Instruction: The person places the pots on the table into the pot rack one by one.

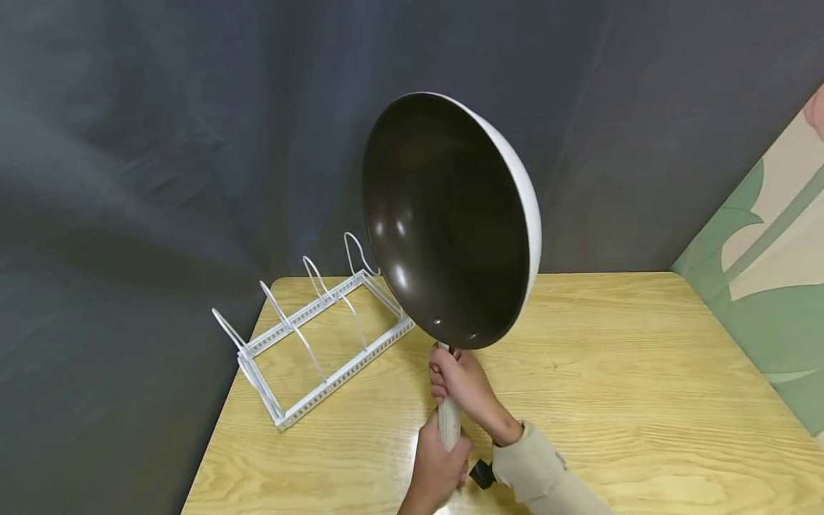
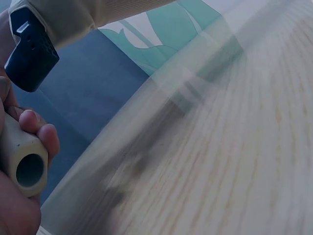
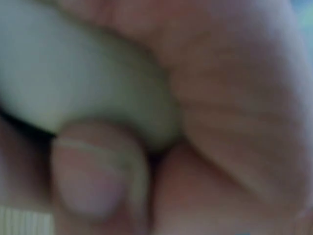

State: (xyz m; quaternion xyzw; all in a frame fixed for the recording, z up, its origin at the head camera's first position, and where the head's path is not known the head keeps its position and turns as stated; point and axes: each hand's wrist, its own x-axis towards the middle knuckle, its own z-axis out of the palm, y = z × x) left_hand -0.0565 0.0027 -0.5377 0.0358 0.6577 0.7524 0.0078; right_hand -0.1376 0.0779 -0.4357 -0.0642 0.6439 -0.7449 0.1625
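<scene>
Pan is up in the air above the table, beyond all the fingers — its handle runs down through both hands. Right hand clamps its fingers round it just below the bowl; left hand grips the lower end — rack to the left.

Yellowish wood-grain table against a dark blue-grey backdrop, leaf-patterned panel at right.
</scene>
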